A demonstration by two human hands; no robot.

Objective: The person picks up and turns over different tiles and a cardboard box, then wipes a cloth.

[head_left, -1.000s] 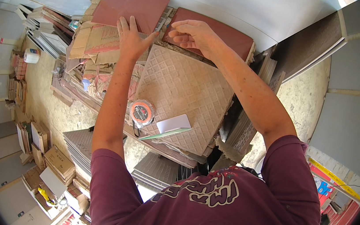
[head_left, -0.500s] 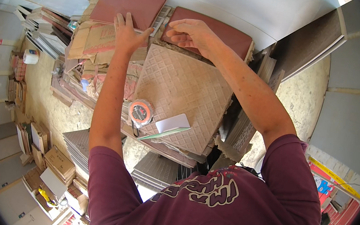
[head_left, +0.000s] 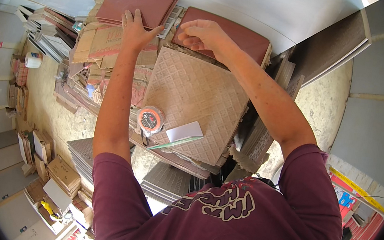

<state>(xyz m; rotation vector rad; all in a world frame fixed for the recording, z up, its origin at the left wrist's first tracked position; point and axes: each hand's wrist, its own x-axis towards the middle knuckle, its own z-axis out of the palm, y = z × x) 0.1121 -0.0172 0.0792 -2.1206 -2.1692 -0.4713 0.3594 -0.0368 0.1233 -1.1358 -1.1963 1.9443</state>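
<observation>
Brick-red tiles (head_left: 136, 5) with a smooth face lie stacked at the far left of the pile, their edges slightly fanned out, against a pale wall (head_left: 243, 2). The left hand (head_left: 137, 34) reaches to their near edge, its fingers spread apart over the rim and the thumb pointing off to the right. A second red slab (head_left: 239, 37) lies beside them to the right. Over its left part hangs the right hand (head_left: 207, 35), fingers loosely bent and slightly apart; whether it touches the slab I cannot tell. Torn brown cardboard (head_left: 108, 43) sits just below the left stack. Nearer the body, a beige tile with a raised lattice pattern (head_left: 200, 90) carries an open white-and-green booklet (head_left: 185, 132) near its front edge, and an orange-and-clear round tape measure (head_left: 150, 119) stands beside it at the left. Grey tiles (head_left: 164, 181) are stacked lower down.
</observation>
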